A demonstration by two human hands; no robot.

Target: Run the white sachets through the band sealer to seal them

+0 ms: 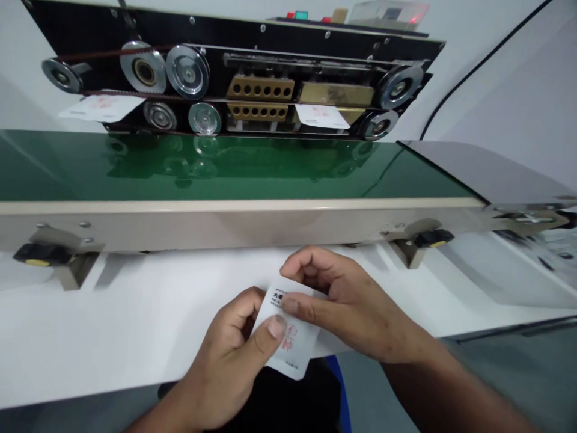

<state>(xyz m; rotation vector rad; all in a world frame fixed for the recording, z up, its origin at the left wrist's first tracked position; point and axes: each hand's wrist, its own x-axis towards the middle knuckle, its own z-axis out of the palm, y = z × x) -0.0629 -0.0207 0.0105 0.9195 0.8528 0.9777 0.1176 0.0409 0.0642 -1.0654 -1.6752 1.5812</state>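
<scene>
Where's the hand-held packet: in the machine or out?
Out. The left hand and right hand hold the white packet on the near side of the green belt.

We see a white table (148, 337) running across the view, its near edge slanting slightly upward toward the right. On it we find a long conveyor frame (252, 227), pale beige along its front, raised on a left bracket (77, 270) and a right bracket (412, 255) that meet the tabletop. We notice soft shadows beside these supports. Farther right, we make out a pale, open-topped container (478, 273) on the table, close to the frame's end; what it holds is too blurred for us to name.
</scene>
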